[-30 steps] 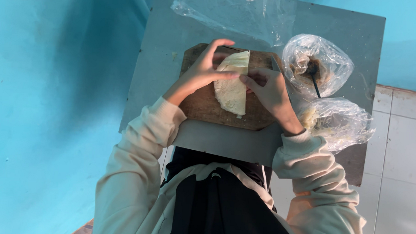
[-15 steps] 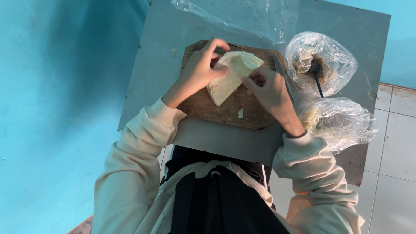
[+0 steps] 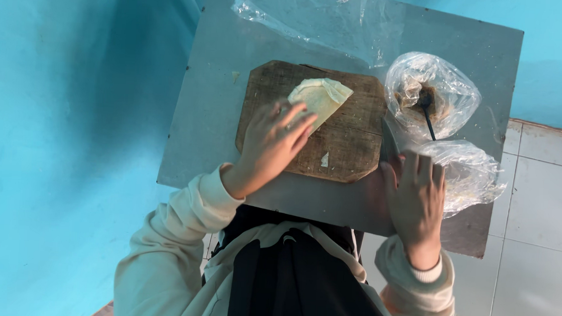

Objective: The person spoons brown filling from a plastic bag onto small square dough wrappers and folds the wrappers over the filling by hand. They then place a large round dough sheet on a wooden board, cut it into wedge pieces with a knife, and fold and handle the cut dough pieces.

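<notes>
The right hand (image 3: pixel 415 194) lies flat and spread on the grey worktop (image 3: pixel 214 112), its grip wide and holding nothing, fingertips touching the nearer clear bag (image 3: pixel 470 174). A careless sweep there could drag that bag over the worktop's edge. The left hand (image 3: pixel 270 145) presses open fingers on the pale folded wrapper (image 3: pixel 320 96), which lies on the wooden cutting board (image 3: pixel 331 141); too much weight might split the thin fold, or let it spring open. A small torn scrap (image 3: pixel 324 159) sits loose on the board. Farther off, the bag of brown filling (image 3: pixel 429 94) with its dark spoon (image 3: pixel 427 113) could tip if nudged.
</notes>
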